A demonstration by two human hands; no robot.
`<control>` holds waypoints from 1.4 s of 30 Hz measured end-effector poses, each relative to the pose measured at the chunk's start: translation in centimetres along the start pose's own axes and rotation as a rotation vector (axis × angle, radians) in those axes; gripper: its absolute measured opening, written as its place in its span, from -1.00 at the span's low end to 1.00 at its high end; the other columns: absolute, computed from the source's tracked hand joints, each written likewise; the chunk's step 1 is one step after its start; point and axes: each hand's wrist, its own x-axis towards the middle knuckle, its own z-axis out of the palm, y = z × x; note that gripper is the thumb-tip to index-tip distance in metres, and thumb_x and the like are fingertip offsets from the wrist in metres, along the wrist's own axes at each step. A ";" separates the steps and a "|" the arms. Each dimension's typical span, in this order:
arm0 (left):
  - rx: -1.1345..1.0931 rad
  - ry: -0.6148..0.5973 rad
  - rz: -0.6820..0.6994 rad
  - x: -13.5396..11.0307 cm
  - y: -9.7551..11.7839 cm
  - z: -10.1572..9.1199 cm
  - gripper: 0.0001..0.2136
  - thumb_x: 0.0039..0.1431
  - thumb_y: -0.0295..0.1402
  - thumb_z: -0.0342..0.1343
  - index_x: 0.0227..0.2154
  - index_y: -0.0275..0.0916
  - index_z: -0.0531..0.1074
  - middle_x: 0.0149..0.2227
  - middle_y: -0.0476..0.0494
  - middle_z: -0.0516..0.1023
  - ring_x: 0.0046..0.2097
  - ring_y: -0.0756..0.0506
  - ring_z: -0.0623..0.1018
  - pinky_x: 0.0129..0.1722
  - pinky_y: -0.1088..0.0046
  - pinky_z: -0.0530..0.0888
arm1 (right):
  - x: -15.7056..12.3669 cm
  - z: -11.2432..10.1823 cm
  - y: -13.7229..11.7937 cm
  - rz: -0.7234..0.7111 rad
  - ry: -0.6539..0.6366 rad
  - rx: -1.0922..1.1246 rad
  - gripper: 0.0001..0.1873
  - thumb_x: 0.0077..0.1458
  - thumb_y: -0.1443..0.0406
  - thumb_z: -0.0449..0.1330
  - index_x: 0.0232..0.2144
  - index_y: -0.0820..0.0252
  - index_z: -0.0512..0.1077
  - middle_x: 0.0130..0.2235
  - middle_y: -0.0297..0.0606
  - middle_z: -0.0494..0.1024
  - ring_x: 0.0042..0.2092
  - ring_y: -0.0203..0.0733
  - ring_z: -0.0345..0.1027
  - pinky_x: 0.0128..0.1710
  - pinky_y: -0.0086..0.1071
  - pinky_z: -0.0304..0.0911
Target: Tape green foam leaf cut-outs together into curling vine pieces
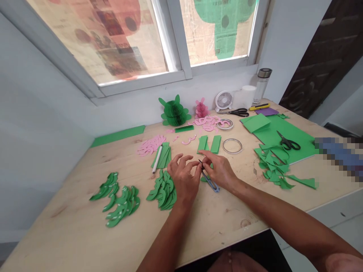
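Note:
My left hand is over the front middle of the table, thumb and index finger brought together and the other fingers apart. Facing it, my right hand has its thumb and index finger closed near the same spot. Whatever the fingertips hold is too small to make out. Small blue-handled snips with dark tips show between and below the hands; I cannot tell whether a finger grips them. Part of a green paper piece lies under the right hand. Curved green paper cutouts lie in a pile beside my left wrist.
More green cutouts with whitish strips lie at left. A white pen-like stick rests on green paper strips. Black scissors, green sheets and scraps are at right. Tape rolls, pink cutouts and a fan stand further back.

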 end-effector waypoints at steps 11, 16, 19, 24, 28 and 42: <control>-0.014 0.014 -0.002 0.1 0.1 -0.1 -0.93 0.02 -0.40 0.13 -0.53 -0.14 0.45 -0.29 -0.09 0.54 -0.01 -0.24 0.37 -0.01 0.09 0.17 | -0.1 0.0 -0.5 -0.018 0.005 -0.012 -0.52 0.03 0.46 0.04 0.03 0.15 0.29 -0.38 -0.36 0.54 -0.36 -0.28 0.37 -0.29 -0.45 0.23; -0.028 0.000 -0.031 0.1 0.2 -0.2 -0.94 0.00 -0.41 0.13 -0.54 -0.15 0.44 -0.28 -0.09 0.53 -0.01 -0.24 0.37 0.00 0.09 0.17 | -0.1 -0.1 -0.6 0.029 0.008 0.026 -0.52 0.00 0.46 0.05 0.02 0.15 0.29 -0.42 -0.38 0.54 -0.37 -0.27 0.38 -0.31 -0.45 0.24; -0.048 -0.021 -0.055 0.1 0.3 -0.2 -0.97 -0.01 -0.40 0.14 -0.51 -0.14 0.46 -0.27 -0.09 0.53 0.00 -0.24 0.36 0.00 0.09 0.18 | 0.0 -0.3 -0.5 0.040 0.020 0.033 -0.53 0.00 0.46 0.05 0.00 0.16 0.30 -0.41 -0.36 0.54 -0.36 -0.27 0.39 -0.33 -0.45 0.24; -0.088 -0.044 -0.106 0.2 0.4 -0.3 -0.96 -0.01 -0.35 0.16 -0.51 -0.15 0.47 -0.28 -0.10 0.53 0.00 -0.24 0.36 -0.01 0.10 0.22 | 0.0 -0.2 -0.2 0.025 0.027 0.033 -0.52 0.00 0.45 0.06 0.02 0.16 0.29 -0.39 -0.35 0.55 -0.36 -0.27 0.39 -0.32 -0.45 0.24; -0.108 -0.068 -0.146 0.3 0.3 -0.3 -0.95 0.00 -0.34 0.15 -0.50 -0.15 0.47 -0.27 -0.10 0.53 0.00 -0.23 0.36 0.00 0.09 0.21 | 0.0 0.0 -0.1 0.008 0.019 0.032 -0.52 0.01 0.45 0.05 0.03 0.15 0.28 -0.40 -0.38 0.55 -0.35 -0.28 0.39 -0.30 -0.45 0.24; -0.233 -0.098 -0.180 0.2 -0.3 0.1 -0.92 0.03 -0.37 0.10 -0.52 -0.17 0.46 -0.30 -0.12 0.53 -0.05 -0.19 0.39 0.00 0.11 0.25 | -0.2 0.1 -0.3 -0.010 -0.004 -0.014 -0.52 0.02 0.45 0.04 0.03 0.13 0.29 -0.40 -0.37 0.53 -0.37 -0.29 0.38 -0.32 -0.46 0.23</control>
